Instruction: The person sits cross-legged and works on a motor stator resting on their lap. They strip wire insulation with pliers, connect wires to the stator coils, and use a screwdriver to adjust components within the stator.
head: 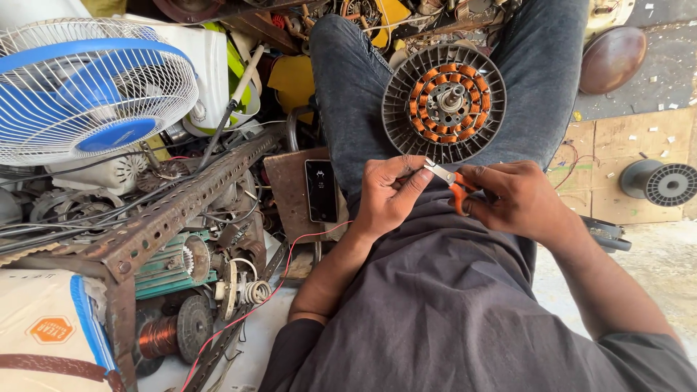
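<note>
2 hands meet over the lap: the right hand point(519, 199) is closed around 1 orange-handled cutter point(451, 181), the left hand point(388, 192) pinching at its steel tip. Just beyond, 1 grey round stator point(443, 102) with orange coils rests between the knees. 1 blue fan point(91, 87) stands left; 1 sack point(43, 334) bears an orange hexagonal label.

— Lighting?
— Even daylight, bright and diffuse. The pale floor point(653, 254) right of the motor stator point(443, 101) is nearly washed out.
— Shadows?
— Soft only. The dimmest patch lies left of the stator, under the rusty angle bar point(181, 207).
— Glare?
— A faint sheen on the dark dome point(612, 58), right of the stator.
— Sharpness?
— Stator crisp. Lines bow towards the frame edges, as at the fan point(87, 87) far left. No motion blur.
</note>
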